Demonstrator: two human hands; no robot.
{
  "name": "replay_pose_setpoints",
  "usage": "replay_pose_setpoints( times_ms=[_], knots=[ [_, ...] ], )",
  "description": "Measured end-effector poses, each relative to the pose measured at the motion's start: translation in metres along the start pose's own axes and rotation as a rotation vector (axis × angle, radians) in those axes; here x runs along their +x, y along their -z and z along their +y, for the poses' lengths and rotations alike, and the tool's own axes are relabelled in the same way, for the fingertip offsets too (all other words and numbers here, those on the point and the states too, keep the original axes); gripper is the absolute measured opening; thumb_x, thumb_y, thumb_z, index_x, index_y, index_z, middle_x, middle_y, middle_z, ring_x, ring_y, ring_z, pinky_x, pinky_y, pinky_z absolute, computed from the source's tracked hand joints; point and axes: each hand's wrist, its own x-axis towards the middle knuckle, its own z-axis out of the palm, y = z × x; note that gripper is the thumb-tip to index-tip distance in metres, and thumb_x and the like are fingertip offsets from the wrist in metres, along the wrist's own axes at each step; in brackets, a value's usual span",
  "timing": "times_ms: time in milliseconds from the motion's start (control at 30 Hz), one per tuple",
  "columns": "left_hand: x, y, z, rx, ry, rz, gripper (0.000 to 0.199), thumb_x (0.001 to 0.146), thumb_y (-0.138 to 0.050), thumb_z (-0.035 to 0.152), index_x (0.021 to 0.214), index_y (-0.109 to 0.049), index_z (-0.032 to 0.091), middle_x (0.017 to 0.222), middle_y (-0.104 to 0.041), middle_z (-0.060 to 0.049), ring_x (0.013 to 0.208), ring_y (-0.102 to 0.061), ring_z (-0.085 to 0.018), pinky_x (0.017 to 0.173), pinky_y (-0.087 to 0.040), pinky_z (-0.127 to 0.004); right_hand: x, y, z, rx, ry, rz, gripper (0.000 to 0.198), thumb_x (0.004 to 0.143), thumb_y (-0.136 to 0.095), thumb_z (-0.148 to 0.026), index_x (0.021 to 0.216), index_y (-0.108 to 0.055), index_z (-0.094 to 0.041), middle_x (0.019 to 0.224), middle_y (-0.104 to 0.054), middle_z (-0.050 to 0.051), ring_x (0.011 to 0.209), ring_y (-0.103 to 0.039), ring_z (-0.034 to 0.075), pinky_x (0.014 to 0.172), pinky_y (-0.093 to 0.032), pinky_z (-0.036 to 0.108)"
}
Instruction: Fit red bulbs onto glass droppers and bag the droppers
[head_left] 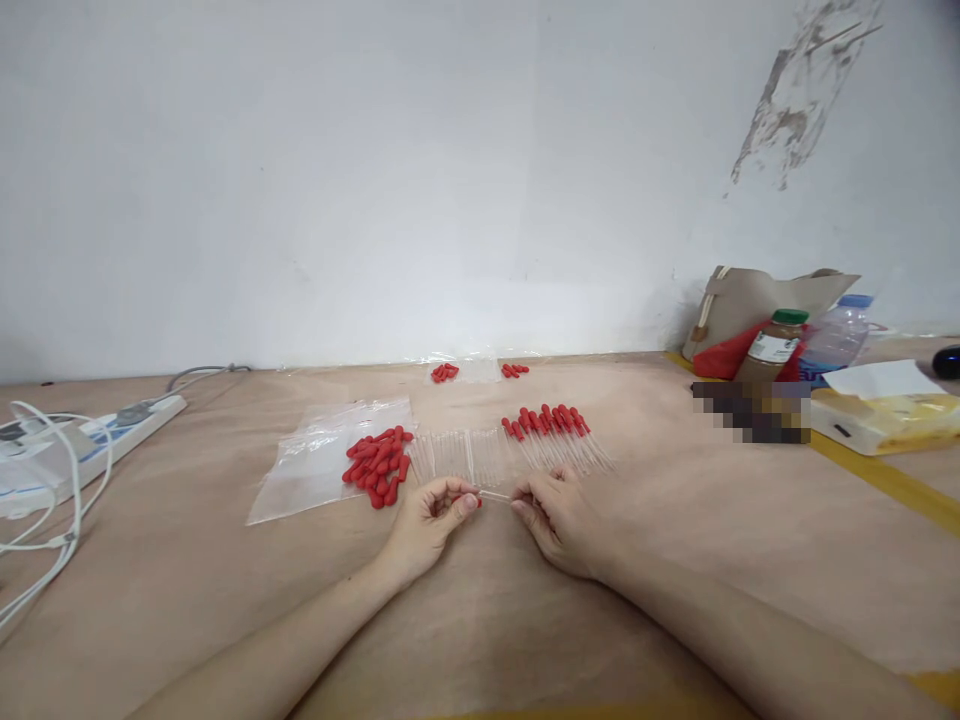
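Observation:
Between finger and thumb, my left hand (433, 520) pinches a red rubber bulb (478, 502), mostly hidden by the fingers. My right hand (559, 520) grips a thin clear glass dropper tube (495, 496) whose left end meets the bulb; I cannot tell how far it goes in. Beyond my hands lies a row of bare clear tubes (457, 455). Left of that row is a heap of loose red bulbs (379, 465), partly on a clear plastic bag (307, 460). To the right, several droppers with red bulbs fitted (555, 425) lie side by side.
More red bulbs (444, 372) and clear packaging (478, 371) lie by the wall. At left are a white power strip (142, 437) and cables (75, 500). At right stand a beige bag (750, 295), a green-capped bottle (772, 345), a clear bottle (840, 335) and a yellow-white pack (892, 415).

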Motion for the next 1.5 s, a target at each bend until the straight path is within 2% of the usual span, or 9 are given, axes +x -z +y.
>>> replay_pose_setpoints(
  times_ms=[233, 467, 600, 733, 933, 1133, 1233, 1333, 1500],
  knots=[
    [0.000, 0.002, 0.003, 0.076, 0.019, 0.014, 0.040, 0.072, -0.057, 0.049, 0.084, -0.064, 0.011, 0.056, -0.056, 0.001, 0.053, -0.050, -0.011, 0.053, -0.040, -0.021, 0.001, 0.001, 0.000, -0.002, 0.017, 0.011, 0.016, 0.086, -0.038, -0.022, 0.079, -0.051, -0.017, 0.073, -0.060, 0.000, 0.061, -0.048, 0.010, 0.069, -0.028, 0.030],
    [0.002, 0.004, -0.001, 0.026, 0.065, -0.039, 0.039, 0.072, -0.057, 0.048, 0.082, -0.064, 0.011, 0.058, -0.060, -0.001, 0.052, -0.052, -0.010, 0.055, -0.042, -0.022, 0.000, -0.003, 0.002, 0.003, 0.025, -0.018, 0.014, 0.085, -0.039, -0.021, 0.078, -0.050, -0.017, 0.071, -0.060, 0.000, 0.060, -0.048, 0.010, 0.070, -0.027, 0.030],
    [0.003, 0.006, -0.001, -0.010, 0.105, -0.088, 0.037, 0.073, -0.057, 0.047, 0.078, -0.064, 0.011, 0.070, -0.064, -0.004, 0.056, -0.055, -0.011, 0.056, -0.043, -0.022, 0.000, -0.002, 0.002, -0.023, 0.036, -0.025, 0.015, 0.084, -0.040, -0.020, 0.075, -0.051, -0.017, 0.069, -0.060, 0.000, 0.059, -0.048, 0.010, 0.069, -0.027, 0.030],
    [0.001, 0.007, -0.002, -0.058, 0.111, -0.133, 0.034, 0.067, -0.065, 0.041, 0.086, -0.063, 0.012, 0.072, -0.065, -0.003, 0.062, -0.058, -0.012, 0.064, -0.045, -0.025, 0.001, 0.001, 0.002, -0.016, 0.027, -0.019, 0.016, 0.085, -0.040, -0.021, 0.076, -0.053, -0.017, 0.068, -0.061, 0.001, 0.059, -0.047, 0.011, 0.069, -0.027, 0.030],
    [-0.003, 0.004, -0.002, 0.003, 0.019, -0.119, 0.028, 0.071, -0.062, 0.038, 0.081, -0.062, 0.012, 0.060, -0.060, 0.000, 0.056, -0.055, -0.011, 0.059, -0.045, -0.024, 0.003, 0.003, 0.003, 0.043, 0.010, -0.071, 0.014, 0.083, -0.043, -0.020, 0.077, -0.055, -0.019, 0.068, -0.061, -0.001, 0.060, -0.046, 0.011, 0.068, -0.027, 0.028],
    [-0.006, 0.005, -0.005, 0.166, -0.054, -0.166, 0.024, 0.075, -0.057, 0.035, 0.082, -0.063, 0.012, 0.061, -0.059, -0.001, 0.053, -0.053, -0.010, 0.054, -0.044, -0.022, 0.007, 0.011, 0.006, 0.043, 0.060, -0.160, 0.017, 0.085, -0.042, -0.020, 0.075, -0.056, -0.019, 0.071, -0.062, -0.002, 0.060, -0.047, 0.009, 0.070, -0.024, 0.029],
    [-0.007, 0.007, -0.004, 0.382, -0.167, -0.164, 0.021, 0.080, -0.053, 0.032, 0.082, -0.064, 0.014, 0.062, -0.059, 0.000, 0.054, -0.052, -0.010, 0.053, -0.042, -0.021, 0.007, 0.011, 0.005, -0.019, 0.086, -0.132, 0.018, 0.084, -0.042, -0.019, 0.073, -0.057, -0.018, 0.071, -0.062, -0.001, 0.061, -0.048, 0.010, 0.068, -0.022, 0.029],
    [-0.007, 0.008, 0.000, 0.559, -0.324, -0.163, 0.019, 0.082, -0.050, 0.029, 0.080, -0.064, 0.017, 0.068, -0.061, -0.001, 0.063, -0.055, -0.013, 0.059, -0.042, -0.022, 0.004, 0.005, 0.002, -0.064, 0.090, -0.062, 0.019, 0.084, -0.041, -0.019, 0.074, -0.058, -0.018, 0.069, -0.061, 0.000, 0.059, -0.046, 0.010, 0.066, -0.021, 0.029],
    [-0.009, 0.008, 0.004, 0.609, -0.426, -0.157, 0.018, 0.083, -0.049, 0.028, 0.082, -0.064, 0.018, 0.076, -0.064, -0.003, 0.068, -0.057, -0.014, 0.063, -0.043, -0.023, 0.000, -0.003, -0.004, -0.048, 0.027, -0.077, 0.021, 0.085, -0.039, -0.019, 0.076, -0.057, -0.018, 0.069, -0.062, -0.001, 0.057, -0.046, 0.010, 0.067, -0.022, 0.029]
  ],
)
